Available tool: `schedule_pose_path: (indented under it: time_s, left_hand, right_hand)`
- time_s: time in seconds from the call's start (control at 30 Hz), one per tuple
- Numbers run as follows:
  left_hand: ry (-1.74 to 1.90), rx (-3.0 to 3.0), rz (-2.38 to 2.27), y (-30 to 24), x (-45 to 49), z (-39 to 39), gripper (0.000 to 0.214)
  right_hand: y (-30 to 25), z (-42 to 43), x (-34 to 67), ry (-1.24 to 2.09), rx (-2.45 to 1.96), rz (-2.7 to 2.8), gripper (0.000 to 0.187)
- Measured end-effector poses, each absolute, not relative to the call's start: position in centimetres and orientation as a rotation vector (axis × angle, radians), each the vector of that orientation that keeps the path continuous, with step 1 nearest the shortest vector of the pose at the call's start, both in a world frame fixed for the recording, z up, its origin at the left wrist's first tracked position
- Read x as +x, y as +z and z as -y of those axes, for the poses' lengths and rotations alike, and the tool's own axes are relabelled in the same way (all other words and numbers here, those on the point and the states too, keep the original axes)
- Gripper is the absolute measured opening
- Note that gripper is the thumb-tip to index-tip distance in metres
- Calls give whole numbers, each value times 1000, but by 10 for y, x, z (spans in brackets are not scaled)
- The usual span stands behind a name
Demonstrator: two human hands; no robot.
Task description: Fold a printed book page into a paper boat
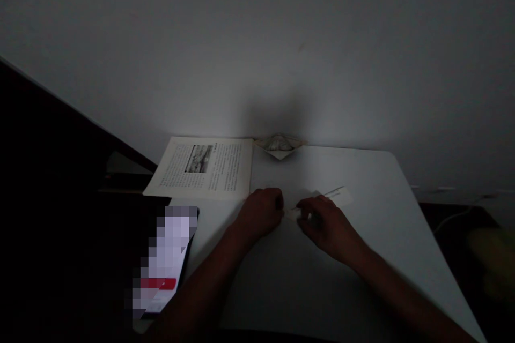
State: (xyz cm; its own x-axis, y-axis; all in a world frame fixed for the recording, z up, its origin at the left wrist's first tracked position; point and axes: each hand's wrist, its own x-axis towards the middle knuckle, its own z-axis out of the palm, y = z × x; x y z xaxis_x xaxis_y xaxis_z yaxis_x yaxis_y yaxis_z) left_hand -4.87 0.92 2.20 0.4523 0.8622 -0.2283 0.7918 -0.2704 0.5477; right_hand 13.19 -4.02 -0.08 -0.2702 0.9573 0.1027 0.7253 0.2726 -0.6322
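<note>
A narrow piece of folded pale paper (341,196) lies low over the white table, running from behind my right hand toward my left. My right hand (326,225) pinches it between thumb and fingers. Curled closed, my left hand (262,211) meets its near tip, with the fingertips mostly turned from view. A paper boat (279,146), folded from printed paper, stands against the wall beyond my hands. The dim light blurs the finer folds.
Printed sheets (235,169) with a grey picture lie at the table's back left. A phone (171,257) with a lit, pixelated screen rests at the left edge, beside my left forearm. The white table (370,171) touches the wall (257,37). A pale cable (450,218) runs at right.
</note>
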Motion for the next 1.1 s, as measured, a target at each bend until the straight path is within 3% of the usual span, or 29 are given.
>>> schedule_pose_path:
  time_s: [0.23,1.1]
  left_hand:
    - [132,2118,-1373,24,-47,-9,8]
    - [206,2142,-1364,17,-51,-8,9]
  right_hand:
    - [-6,34,113,537,-1689,1957,12]
    - [4,33,124,605,-1679,2021,15]
